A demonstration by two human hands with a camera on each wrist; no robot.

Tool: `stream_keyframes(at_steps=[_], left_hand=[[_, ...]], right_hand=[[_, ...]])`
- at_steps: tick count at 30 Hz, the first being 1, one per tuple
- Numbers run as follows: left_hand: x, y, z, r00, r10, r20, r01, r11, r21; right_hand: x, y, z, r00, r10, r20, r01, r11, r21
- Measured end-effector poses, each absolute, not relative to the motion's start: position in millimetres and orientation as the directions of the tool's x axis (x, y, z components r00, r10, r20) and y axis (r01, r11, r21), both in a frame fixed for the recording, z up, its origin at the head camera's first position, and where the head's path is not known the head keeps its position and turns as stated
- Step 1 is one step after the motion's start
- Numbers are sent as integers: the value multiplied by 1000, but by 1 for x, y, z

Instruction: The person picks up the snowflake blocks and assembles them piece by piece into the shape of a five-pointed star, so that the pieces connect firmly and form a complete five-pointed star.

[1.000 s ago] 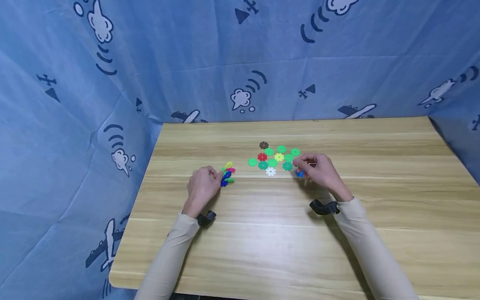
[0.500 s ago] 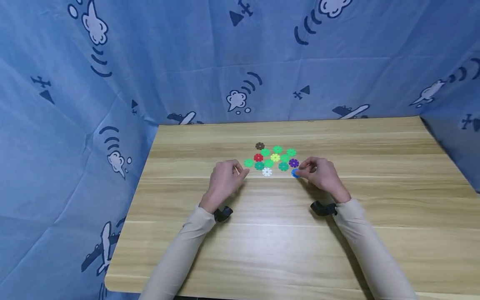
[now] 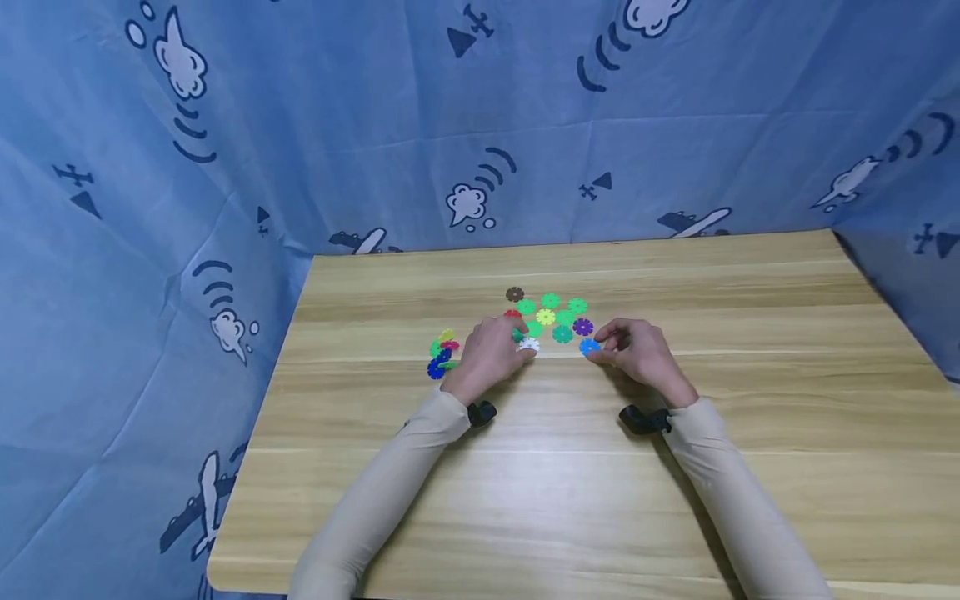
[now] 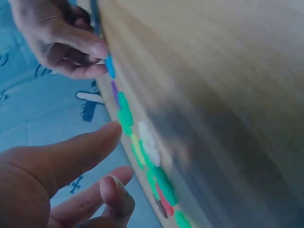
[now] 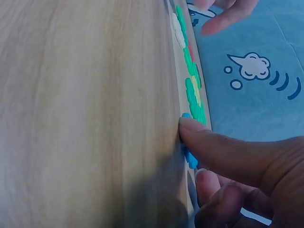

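Pinches a light blue snowflake disc at its edge between the thumb and fingers of the right hand, at the near right corner of a loose group of flat discs. Holds it roughly level with the pale wooden surface, just nearer than a purple disc; cannot tell if resting on the wood or slightly lifted. Tucks the other right fingers in below the thumb in the right wrist view.

Reaches the left hand over the left side of the group, with the thumb extended and the fingers loosely bent, parted from it. Points the thumb toward a white disc, and partly hides a red disc and a teal disc behind the fingers in the head view.

Has, in the same group, a yellow disc near the middle, a brown disc at the far left, and several bright green discs. Has, left of the left hand, a bunched cluster of dark blue, green, pink and yellow discs, some tilted; too small to tell how joined.

Wears beige sleeves and black wrist devices. Faces a blue curtain printed with planes and clouds.
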State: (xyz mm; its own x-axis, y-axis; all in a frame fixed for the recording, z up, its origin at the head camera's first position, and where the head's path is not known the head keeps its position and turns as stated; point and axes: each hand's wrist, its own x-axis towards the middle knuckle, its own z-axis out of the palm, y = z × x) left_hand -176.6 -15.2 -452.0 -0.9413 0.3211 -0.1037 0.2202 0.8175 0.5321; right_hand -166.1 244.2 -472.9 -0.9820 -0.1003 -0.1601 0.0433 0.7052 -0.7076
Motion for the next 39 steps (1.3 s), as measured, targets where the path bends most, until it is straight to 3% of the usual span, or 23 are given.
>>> stream_keyframes(at_steps=[18,39], left_hand=[[-181,-1,-464,-960,272,-64,210,853,478],[-173,-2,-467,-953,302,-26,241,808,537]], right_hand=[[-157,247,-471,-982,-102,-158,44,692,-720],[-153,242,-469,-973,-169,-156,6,660,-752]])
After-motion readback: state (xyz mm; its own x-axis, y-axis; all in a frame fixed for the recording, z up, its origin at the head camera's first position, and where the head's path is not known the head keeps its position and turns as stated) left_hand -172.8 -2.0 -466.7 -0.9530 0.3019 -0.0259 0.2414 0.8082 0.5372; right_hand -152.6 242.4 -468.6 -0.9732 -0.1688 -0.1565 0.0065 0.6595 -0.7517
